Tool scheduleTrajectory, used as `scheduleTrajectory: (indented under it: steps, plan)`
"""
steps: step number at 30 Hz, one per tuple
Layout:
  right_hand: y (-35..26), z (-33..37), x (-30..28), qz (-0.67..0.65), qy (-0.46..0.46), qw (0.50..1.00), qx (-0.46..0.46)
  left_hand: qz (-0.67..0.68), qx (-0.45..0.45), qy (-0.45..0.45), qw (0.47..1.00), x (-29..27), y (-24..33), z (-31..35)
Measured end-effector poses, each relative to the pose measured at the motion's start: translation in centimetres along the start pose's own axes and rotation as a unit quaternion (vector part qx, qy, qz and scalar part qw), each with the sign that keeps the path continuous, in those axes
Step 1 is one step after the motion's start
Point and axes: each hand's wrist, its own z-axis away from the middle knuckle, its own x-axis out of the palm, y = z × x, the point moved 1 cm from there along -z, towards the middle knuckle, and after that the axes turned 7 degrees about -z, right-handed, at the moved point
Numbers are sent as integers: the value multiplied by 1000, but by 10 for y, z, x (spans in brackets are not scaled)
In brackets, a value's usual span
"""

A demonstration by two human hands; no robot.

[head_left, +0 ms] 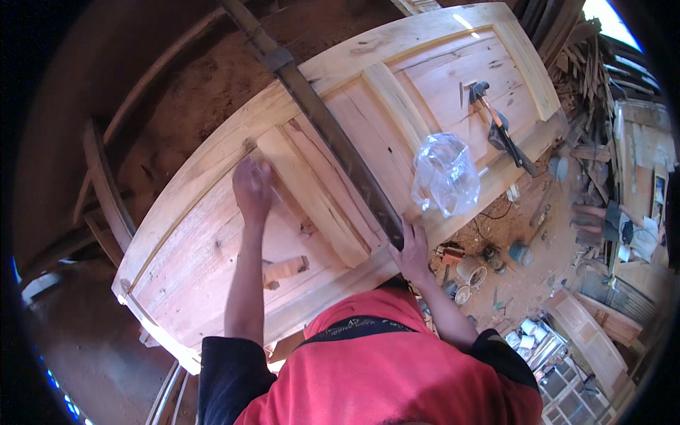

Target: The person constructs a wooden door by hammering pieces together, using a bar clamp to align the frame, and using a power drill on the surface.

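A pale panelled wooden door [212,234] lies flat in front of me. My left hand [253,185] presses on it near the far rail, fingers closed; whether it holds anything I cannot tell. My right hand [411,248] grips the near end of a long dark metal bar clamp [333,134] that runs across the door's middle. A small wooden block [286,270] lies on the panel beside my left forearm.
A crumpled clear plastic bag [445,173] and a hammer [496,122] lie on the door's right part. Off-cut timber is stacked at the right [588,71]. Cans and tools [489,262] litter the dirt floor below, beside another panelled door [591,336].
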Motion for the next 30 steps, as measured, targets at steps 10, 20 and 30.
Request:
scheduleTrajectory:
  steps: [10, 20, 30]
  plan:
    - [24, 2, 2, -46, 56, 993, -91, -153, 29, -228, 961, -92, 41, 244]
    - [38, 24, 5, -77, 58, 993, -62, -263, 25, -234, 935, -121, 26, 247]
    - [77, 121, -70, -205, 225, 952, -11, 187, -134, -382, 895, -68, 77, 257]
